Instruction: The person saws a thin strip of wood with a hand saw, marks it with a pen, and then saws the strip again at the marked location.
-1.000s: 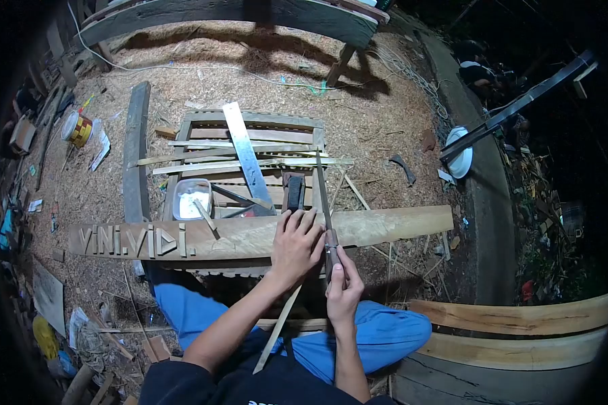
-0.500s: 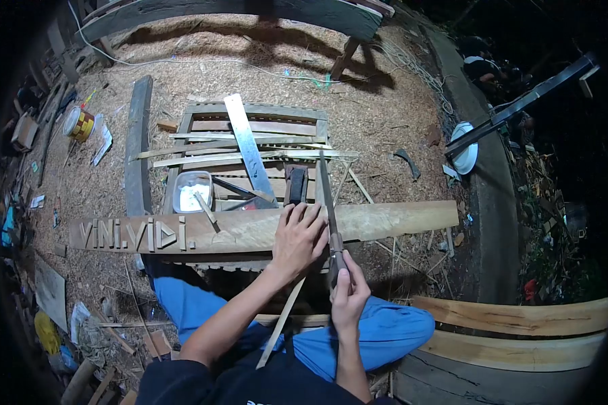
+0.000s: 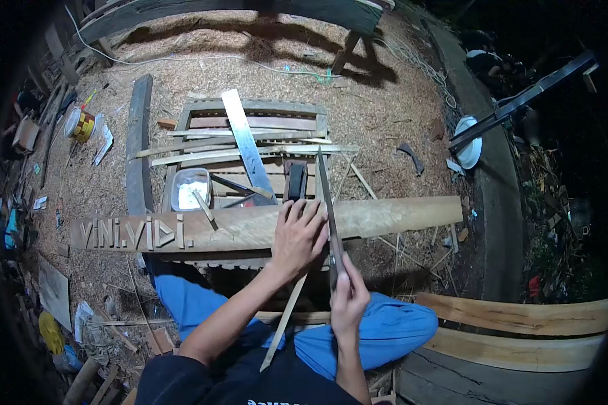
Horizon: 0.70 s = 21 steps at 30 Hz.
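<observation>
My left hand [image 3: 296, 236] presses down on a long wooden plank [image 3: 398, 219], fingers bent over a thin wooden strip [image 3: 287, 317] that slants down towards my lap. Closed around the handle of a long, narrow-bladed knife [image 3: 328, 202] is my right hand [image 3: 349, 297]. The blade points away from me, crossing the plank just right of my left fingertips. It is seen nearly edge-on, and the strip's end under my fingers is hidden. Raised wooden letters [image 3: 136, 233] reading "VINI.VIDI." sit on the plank's left part.
Beyond the plank, a slatted wooden stand [image 3: 257, 108] carries a metal ruler [image 3: 244, 138], loose strips [image 3: 203, 159], a tub of white paste [image 3: 191, 190] and a dark block-shaped tool [image 3: 295, 181]. Boards [image 3: 520, 314] lie at right. Wood shavings cover the ground.
The knife's blade has turned and tilted slightly, with my right hand staying near the same spot. My left hand keeps its place on the strip. The view has shifted a little.
</observation>
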Available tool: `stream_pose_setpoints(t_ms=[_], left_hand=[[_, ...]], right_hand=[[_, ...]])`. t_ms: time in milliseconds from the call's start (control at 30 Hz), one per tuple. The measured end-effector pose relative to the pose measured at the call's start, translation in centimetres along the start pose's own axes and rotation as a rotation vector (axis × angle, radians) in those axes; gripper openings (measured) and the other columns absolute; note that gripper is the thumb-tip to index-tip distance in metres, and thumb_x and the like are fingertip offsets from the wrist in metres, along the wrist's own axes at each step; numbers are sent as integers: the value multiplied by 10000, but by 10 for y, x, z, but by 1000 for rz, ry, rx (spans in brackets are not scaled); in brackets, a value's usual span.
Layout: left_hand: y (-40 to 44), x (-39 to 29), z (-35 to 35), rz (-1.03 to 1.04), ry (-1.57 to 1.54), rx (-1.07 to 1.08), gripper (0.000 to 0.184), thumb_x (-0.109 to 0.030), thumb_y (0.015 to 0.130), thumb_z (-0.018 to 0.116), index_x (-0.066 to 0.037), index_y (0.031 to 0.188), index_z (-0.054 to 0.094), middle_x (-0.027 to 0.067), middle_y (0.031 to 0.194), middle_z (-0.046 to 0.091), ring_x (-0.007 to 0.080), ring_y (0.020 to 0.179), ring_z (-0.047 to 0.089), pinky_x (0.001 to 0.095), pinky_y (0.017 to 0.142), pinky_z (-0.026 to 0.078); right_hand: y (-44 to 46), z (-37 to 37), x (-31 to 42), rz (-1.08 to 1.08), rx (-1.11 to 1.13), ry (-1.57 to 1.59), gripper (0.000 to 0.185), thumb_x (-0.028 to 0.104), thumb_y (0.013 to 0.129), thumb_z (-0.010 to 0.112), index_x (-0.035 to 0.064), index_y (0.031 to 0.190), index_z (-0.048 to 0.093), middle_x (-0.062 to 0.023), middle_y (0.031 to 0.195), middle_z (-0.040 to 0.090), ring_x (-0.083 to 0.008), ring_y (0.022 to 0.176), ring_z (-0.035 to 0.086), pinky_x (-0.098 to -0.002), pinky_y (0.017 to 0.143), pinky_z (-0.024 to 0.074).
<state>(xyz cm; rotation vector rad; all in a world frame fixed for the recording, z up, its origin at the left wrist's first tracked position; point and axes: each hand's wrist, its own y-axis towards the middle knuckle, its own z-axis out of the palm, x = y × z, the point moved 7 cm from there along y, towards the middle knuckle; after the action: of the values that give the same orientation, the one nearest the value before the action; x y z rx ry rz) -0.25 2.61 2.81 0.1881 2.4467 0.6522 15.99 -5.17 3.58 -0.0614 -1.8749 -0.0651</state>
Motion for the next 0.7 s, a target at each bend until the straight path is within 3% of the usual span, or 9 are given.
stream_pose_setpoints(t_ms=[33,167,300,333,467,567,700], left_hand=[[-1,1,-1,-15,-21,15,259,-214,896,698,-79,1118,685,118,1385,632,328,1258,546,491,1133,354],[-3,4,5,-1,-14,-25,273,-216,889,703,-81,1126,693,121,1375,637,336,1253,548,487,1124,363],[1,1,0,-8,-16,-5,255,-217,881,711,-85,1099,699,117,1349,651,328,1234,557,485,1110,373],[1,3,1,-6,-31,0,244,-216,883,710,-85,1088,696,114,1344,652,325,1229,558,484,1108,374],[-2,4,5,-9,5,-56,251,-220,881,713,-85,1092,693,101,1343,653,321,1234,557,468,1115,368],[0,3,2,-31,-15,-10,250,-225,877,716,-84,1083,692,97,1349,651,316,1238,557,467,1117,365],[1,2,1,-20,-9,-31,238,-212,881,709,-77,1076,687,106,1342,654,307,1234,560,469,1114,366]], right_hand=[[7,7,7,63,12,15,383,125,1057,546,-83,1372,611,-212,1307,701,-229,1136,684,-341,989,523],[-30,-18,-12,80,7,104,387,128,1062,541,-80,1382,607,-222,1298,702,-220,1168,666,-340,1015,505],[10,6,1,91,13,95,385,99,1050,514,-83,1375,612,-243,1329,682,-249,1250,644,-366,1056,483],[12,2,-5,-94,14,-8,385,139,1072,510,1,1415,613,33,766,586,-19,523,393,-227,467,313],[-14,-11,-12,-177,19,-85,384,166,1078,526,19,1421,615,50,734,534,-20,521,389,-227,462,306],[17,8,6,173,22,99,389,116,1057,519,-89,1377,605,-218,1322,689,-257,1243,649,-368,1067,480],[-31,-14,-4,68,15,100,392,136,1071,517,-70,1394,603,-188,1329,685,-212,1138,657,-326,989,504]])
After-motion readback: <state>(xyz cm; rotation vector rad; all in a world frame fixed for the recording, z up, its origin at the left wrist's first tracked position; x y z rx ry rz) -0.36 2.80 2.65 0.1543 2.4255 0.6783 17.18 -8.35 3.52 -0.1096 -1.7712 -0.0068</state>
